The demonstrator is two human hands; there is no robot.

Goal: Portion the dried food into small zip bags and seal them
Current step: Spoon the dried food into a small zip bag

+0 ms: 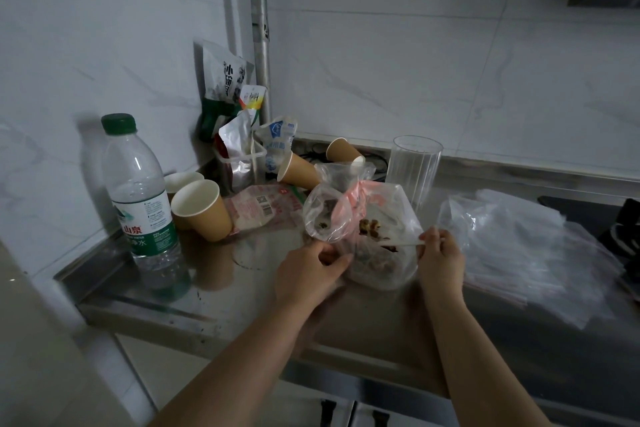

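Right now both hands pinch the small zip bag [381, 253] on the worktop [242, 281], left hand [311, 274] & right hand [440, 253] at opposite ends of prob. the zip strip, so uneven pressing could leave gaps w/ dried food [370, 227] spilling.

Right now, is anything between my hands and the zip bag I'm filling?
Nothing visible. Your left hand and right hand already pinch the small zip bag at either end of its opening, with dried food inside it.
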